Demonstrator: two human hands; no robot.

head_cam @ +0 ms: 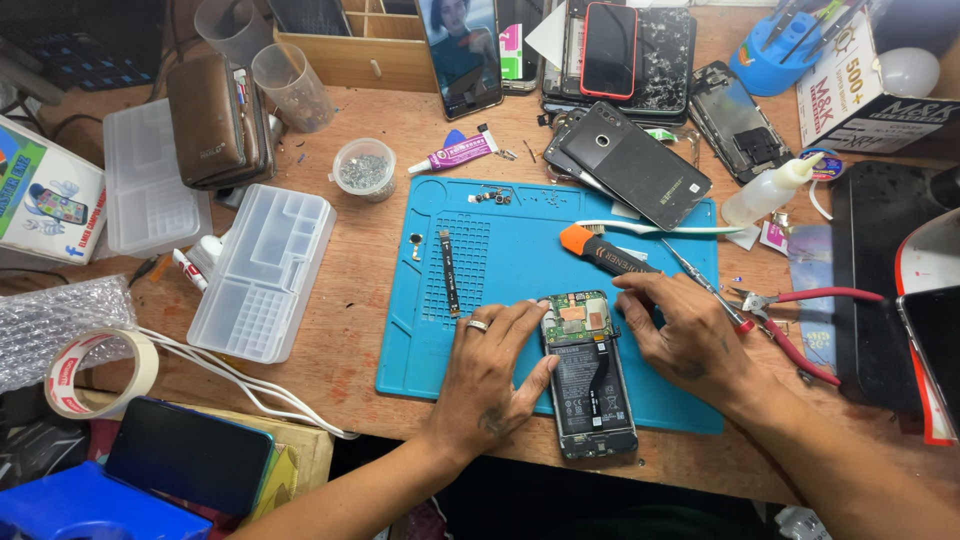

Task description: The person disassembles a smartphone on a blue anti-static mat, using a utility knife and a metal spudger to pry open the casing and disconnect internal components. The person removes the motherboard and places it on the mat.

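Observation:
An opened phone lies back-up on the blue work mat, its battery and circuit board exposed. My left hand, a ring on one finger, rests on the phone's left edge with fingertips at the board. My right hand touches the phone's upper right corner, fingers pinched near the board; whether it holds a small part I cannot tell. A screwdriver with an orange and black handle lies just above the phone. A thin flex strip lies on the mat to the left.
Red-handled pliers and tweezers lie right of my right hand. A black phone back cover, several broken phones, a glue tube, a screw cup, clear plastic organizers and a tape roll crowd the wooden bench.

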